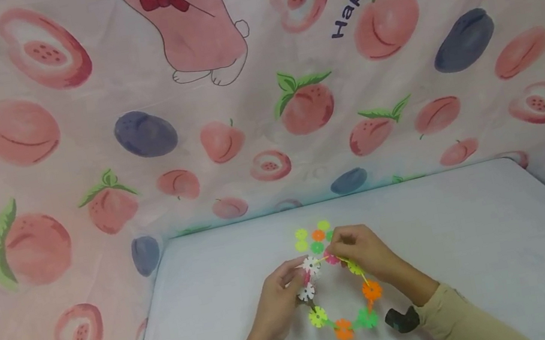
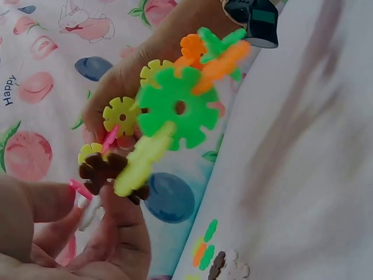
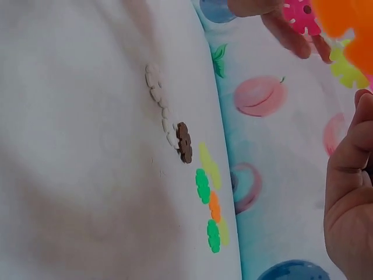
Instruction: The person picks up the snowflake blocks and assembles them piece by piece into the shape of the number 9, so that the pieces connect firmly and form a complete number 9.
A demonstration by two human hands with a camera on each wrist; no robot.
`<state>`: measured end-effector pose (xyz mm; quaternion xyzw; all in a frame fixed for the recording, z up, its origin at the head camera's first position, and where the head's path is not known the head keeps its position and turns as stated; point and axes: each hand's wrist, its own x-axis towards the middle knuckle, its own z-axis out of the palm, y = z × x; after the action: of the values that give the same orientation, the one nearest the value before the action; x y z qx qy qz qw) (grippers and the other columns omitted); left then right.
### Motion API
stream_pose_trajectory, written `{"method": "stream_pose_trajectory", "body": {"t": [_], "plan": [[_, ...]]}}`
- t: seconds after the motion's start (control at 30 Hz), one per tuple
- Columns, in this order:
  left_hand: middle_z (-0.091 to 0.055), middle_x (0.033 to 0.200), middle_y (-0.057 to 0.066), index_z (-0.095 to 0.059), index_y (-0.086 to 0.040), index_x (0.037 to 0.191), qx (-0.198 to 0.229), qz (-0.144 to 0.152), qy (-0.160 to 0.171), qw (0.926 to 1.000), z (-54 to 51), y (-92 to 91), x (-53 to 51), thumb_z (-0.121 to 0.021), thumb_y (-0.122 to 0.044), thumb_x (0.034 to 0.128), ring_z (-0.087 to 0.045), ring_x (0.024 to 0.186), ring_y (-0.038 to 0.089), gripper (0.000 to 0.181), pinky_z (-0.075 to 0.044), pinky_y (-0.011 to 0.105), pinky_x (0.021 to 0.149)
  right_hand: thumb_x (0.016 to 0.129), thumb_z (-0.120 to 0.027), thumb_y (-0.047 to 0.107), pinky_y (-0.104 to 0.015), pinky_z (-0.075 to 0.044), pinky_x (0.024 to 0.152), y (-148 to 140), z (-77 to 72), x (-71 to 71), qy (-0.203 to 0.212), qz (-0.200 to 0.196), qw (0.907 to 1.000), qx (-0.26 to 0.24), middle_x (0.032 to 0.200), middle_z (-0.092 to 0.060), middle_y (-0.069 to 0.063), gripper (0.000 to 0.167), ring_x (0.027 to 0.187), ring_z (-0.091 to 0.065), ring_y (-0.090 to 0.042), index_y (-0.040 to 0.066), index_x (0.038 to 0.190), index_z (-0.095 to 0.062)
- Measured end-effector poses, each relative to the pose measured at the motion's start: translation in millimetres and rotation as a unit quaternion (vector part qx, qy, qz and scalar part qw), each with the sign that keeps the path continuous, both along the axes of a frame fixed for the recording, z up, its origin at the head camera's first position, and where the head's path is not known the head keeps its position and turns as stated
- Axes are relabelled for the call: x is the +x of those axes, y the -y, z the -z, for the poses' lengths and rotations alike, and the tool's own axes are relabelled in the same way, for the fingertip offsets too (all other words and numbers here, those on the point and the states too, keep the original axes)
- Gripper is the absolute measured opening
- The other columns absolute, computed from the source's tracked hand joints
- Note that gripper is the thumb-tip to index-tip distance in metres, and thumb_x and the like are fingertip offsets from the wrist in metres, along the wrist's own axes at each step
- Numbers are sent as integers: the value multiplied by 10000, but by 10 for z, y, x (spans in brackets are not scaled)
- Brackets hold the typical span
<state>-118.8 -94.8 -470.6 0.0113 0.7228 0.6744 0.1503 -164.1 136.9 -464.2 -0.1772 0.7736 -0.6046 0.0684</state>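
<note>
Both hands hold up a ring of interlocking snowflake discs above the table. At the ring's left side, my left hand [image 1: 277, 298] pinches it near a white disc [image 1: 307, 292] and a pink one. My right hand [image 1: 366, 252] pinches the top right part, by a pink disc and a yellow disc [image 1: 354, 266]. An orange disc [image 1: 343, 330] and a green disc [image 1: 367, 318] form the lower part. In the left wrist view a large green disc [image 2: 157, 108] and a brown disc [image 2: 100, 174] show between the hands. The right fingertips are partly hidden there.
Loose discs lie on the white table [image 1: 208, 303] beyond the ring, among them an orange disc [image 1: 319, 235] and a green disc [image 1: 317, 247]. White discs [image 3: 154, 83] and a brown disc [image 3: 184, 143] lie beside them. A fruit-print cloth [image 1: 216, 101] hangs behind.
</note>
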Motion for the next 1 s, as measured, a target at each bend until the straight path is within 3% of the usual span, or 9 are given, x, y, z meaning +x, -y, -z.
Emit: {"method": "stream_pose_trajectory", "body": {"t": [0.27,0.4,0.57,0.77,1.0], "plan": [[-688,1276,128,-608,4,1276,1039,572,333,9924,54,57,-27,-675,-282,992,-630,1110,240,408,-556,323,921,990,-652,213,-327,-522,602,-77,-2,-53,459,391,9979,-236,749,-564,-110,247,667,-565,-391,55,801,-636],[-614,1409,139,-519,-82,1439,1289,939,405,9864,62,96,-11,-649,-213,1003,-615,1228,289,474,-553,339,942,986,-651,201,-345,-535,620,-76,-36,-58,577,511,9959,-476,744,-570,-111,246,645,-567,-331,37,803,-633],[-494,1546,164,-320,-194,1581,1929,1312,674,9701,80,115,9,-642,-124,990,-652,1242,326,676,-584,390,908,992,-643,199,-337,-541,628,-53,-32,-78,613,760,9931,-645,762,-598,-97,223,649,-586,-277,40,836,-666],[-552,1494,165,-258,-173,1579,2207,1545,728,9603,102,98,31,-665,-83,976,-697,1181,302,733,-590,332,886,998,-651,233,-322,-533,616,-33,3,-124,736,985,9888,-846,728,-603,-77,265,673,-584,-361,17,845,-657],[-502,1461,345,-164,-261,1606,2389,1897,608,9504,126,109,56,-640,-21,978,-740,1061,244,824,-582,440,933,998,-651,244,-288,-537,632,-15,21,-171,970,1186,9836,-953,760,-612,-45,257,644,-577,-210,27,862,-674]]}}
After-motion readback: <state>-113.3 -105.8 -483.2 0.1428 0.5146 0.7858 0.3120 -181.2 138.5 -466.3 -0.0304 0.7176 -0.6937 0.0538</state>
